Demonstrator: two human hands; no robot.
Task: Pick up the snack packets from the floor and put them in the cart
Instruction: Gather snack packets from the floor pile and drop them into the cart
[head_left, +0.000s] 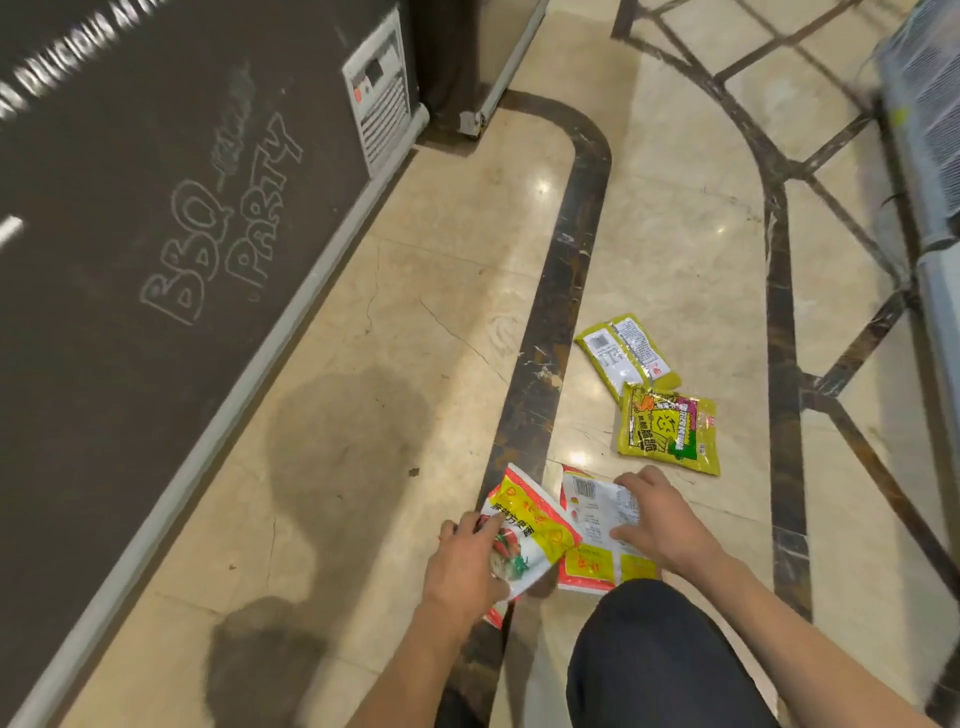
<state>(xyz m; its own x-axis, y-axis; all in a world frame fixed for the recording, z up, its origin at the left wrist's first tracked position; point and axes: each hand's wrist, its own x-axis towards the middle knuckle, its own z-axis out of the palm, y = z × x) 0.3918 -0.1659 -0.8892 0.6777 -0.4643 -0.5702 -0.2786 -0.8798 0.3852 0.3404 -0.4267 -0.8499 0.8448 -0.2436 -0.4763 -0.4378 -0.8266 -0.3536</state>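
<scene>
Head view: left hand (464, 564) grips red packet (525, 522); right hand (658, 519) touches face-down packet (592, 512).

**One view, worn on our head**

We have a single wide-angle camera, worn on the head. It faces forward and steeply down at the marble floor (457, 291), which lies close below us. Nearest the lens, along the bottom edge, we see our left hand (467, 558) gripping a red and yellow packet (524, 519), our right hand (660, 525) and a dark-trousered knee (660, 660). The dark cabinet (156, 208) runs up the left side, slanted by the lens. A blurred, plastic-wrapped shape (924, 104) cuts into the top right corner. This is our only view.
</scene>
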